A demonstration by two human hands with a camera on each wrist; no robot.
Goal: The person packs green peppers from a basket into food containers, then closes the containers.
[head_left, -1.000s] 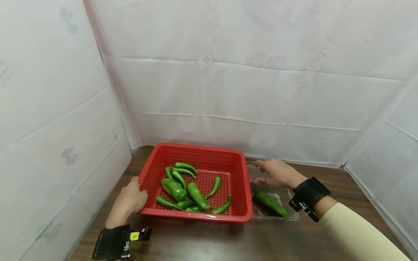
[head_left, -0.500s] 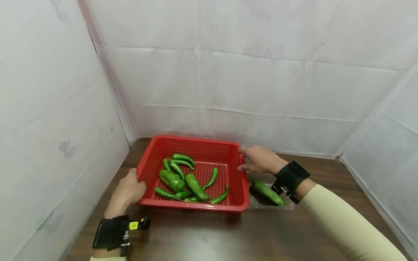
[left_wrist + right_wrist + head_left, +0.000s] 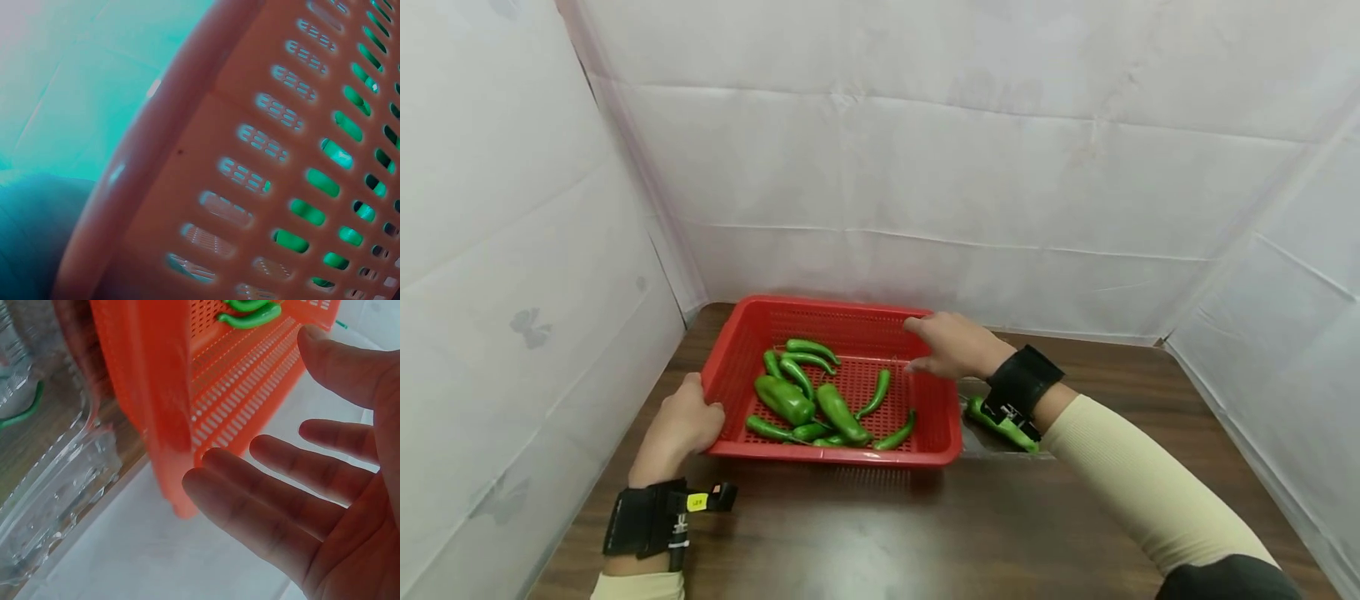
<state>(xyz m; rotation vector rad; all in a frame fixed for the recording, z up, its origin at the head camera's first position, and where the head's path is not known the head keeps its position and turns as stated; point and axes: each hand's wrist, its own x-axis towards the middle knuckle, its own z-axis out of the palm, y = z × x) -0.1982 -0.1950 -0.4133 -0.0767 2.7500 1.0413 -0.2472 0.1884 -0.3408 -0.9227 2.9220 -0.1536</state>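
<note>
White sheeting boxes in the dark wooden surface (image 3: 880,533), where my right hand (image 3: 951,346), fingers spread, has swung from the clear plastic tray (image 3: 981,433) over the red mesh basket (image 3: 835,454) of green peppers (image 3: 838,412), probably for another, left hand (image 3: 681,425) gripping its rim, fingers hidden.
</note>
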